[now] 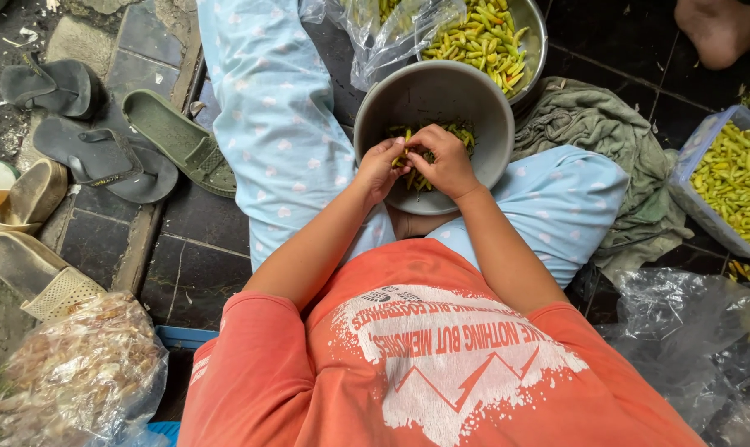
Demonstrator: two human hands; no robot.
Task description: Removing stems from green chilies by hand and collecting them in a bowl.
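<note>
Grey and round, the bowl (441, 95) sits right in front of the person, between the legs in light blue trousers (275, 124), so both hands can reach it without stretching. The left hand (380, 165) and the right hand (448, 161) meet over the near side of the bowl, touching each other. Both are curled, with fingers pressed together, pinching one small green chili (409, 159) between them. Held over the bowl like this, any bits that fall off land inside, where a small heap of green pieces (453, 132) lies. Just behind it, farther away, a silver bowl (534, 25) is full of yellow-green chilies (482, 37), close enough to grab more. A clear plastic bag (383, 37) lies beside it. On the far right, a clear box (726, 178) holds more chilies. A green cloth (594, 124) lies on the dark floor near the right knee. Sandals (102, 136) sit on the left, out of the way.
</note>
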